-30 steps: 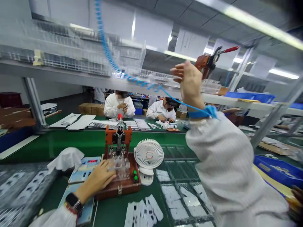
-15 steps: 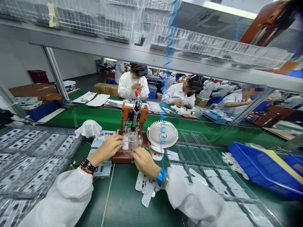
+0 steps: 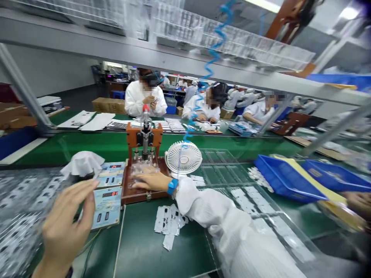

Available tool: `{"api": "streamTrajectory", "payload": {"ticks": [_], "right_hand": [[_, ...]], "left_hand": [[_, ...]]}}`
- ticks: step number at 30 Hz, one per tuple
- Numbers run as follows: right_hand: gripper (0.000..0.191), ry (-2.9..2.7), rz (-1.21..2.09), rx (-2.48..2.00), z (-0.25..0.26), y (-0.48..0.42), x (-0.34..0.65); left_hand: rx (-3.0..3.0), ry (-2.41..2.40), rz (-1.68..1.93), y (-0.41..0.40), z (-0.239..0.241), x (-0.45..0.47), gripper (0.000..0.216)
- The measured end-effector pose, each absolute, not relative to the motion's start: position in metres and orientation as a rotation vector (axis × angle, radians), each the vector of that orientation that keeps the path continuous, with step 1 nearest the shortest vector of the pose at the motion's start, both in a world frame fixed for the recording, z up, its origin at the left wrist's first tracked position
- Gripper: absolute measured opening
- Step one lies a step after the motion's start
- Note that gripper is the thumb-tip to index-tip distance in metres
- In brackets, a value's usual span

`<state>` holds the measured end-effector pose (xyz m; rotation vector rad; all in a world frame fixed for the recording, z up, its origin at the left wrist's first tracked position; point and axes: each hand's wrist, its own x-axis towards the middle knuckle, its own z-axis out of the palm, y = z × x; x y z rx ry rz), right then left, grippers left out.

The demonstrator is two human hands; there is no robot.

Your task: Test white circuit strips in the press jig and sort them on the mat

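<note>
R hand (image 3: 152, 180) was at press (image 3: 144, 139), nr tabletop's (image 3: 145, 258) far edge (grip blurred, can't tell). L hand (image 3: 68, 221) nr ctrl box (image 3: 108, 208), thumb & fingers apart.

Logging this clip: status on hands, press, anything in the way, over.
Right hand over see-through block on press, grip unclear. Left hand near blue boxes, nothing visible held. White fan beside press, seemingly not blocking hands.
</note>
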<state>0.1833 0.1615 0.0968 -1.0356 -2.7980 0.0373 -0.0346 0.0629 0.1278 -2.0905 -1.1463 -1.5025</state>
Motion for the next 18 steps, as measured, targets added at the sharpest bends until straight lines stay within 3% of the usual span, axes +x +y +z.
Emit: {"api": "streamTrajectory", "payload": {"ticks": [4, 8, 11, 15, 18], "right_hand": [[0.044, -2.703, -0.258, -0.952, 0.085, 0.138, 0.187], [0.043, -2.634, -0.336, -1.044, 0.084, 0.078, 0.218], [0.047, -2.514, -0.333, -1.500, 0.090, 0.047, 0.262], [0.029, -2.138, -0.339, -2.288, 0.091, 0.058, 0.321], [0.030, -1.971, -0.329, -2.492, 0.085, 0.089, 0.345]], "left_hand": [[-2.375, -0.888, -1.307, 0.065, 0.095, -0.004, 0.031], [-2.561, -0.684, -1.241, 0.057, 0.052, 0.025, 0.030], [-2.705, -0.700, -1.176, 0.046, 0.026, 0.039, 0.027], [-2.875, -0.935, -0.978, 0.039, 0.004, 0.053, 0.030], [-2.964, -1.197, -0.758, 0.037, -0.004, 0.061, 0.036]]}}
